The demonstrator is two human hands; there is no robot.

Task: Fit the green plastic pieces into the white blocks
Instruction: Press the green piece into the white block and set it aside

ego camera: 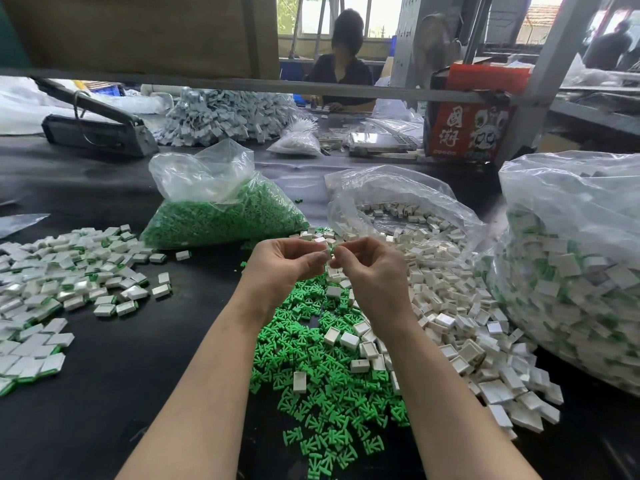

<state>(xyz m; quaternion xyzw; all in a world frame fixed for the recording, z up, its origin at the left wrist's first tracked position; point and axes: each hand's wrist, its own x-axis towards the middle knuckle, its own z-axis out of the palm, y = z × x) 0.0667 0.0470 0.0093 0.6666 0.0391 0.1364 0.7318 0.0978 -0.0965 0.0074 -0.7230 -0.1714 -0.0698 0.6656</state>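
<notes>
Pinching small white plastic block (pixel 325 251) in left hand (pixel 284 268), tiny green plastic piece (pixel 333 250) in right hand (pixel 372 271), both grips clenched on parts, raised over black surface (pixel 121 358); risk: misaligned push, piece slips into loose green pile (pixel 322 382) w/ fingertips hiding slot.

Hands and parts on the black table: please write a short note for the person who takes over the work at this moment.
Left hand and right hand: raised together above the table, fingertips meeting and pinching a small part; the part itself is mostly hidden.
Loose green pieces: heap directly under the hands; more in the bag of green pieces.
Empty white blocks: heap on the right, spilling from an open bag.
Done: fitted blocks lie on the left, and more fill the big bag at far right.
Left: many loose pieces and blocks remain.
</notes>
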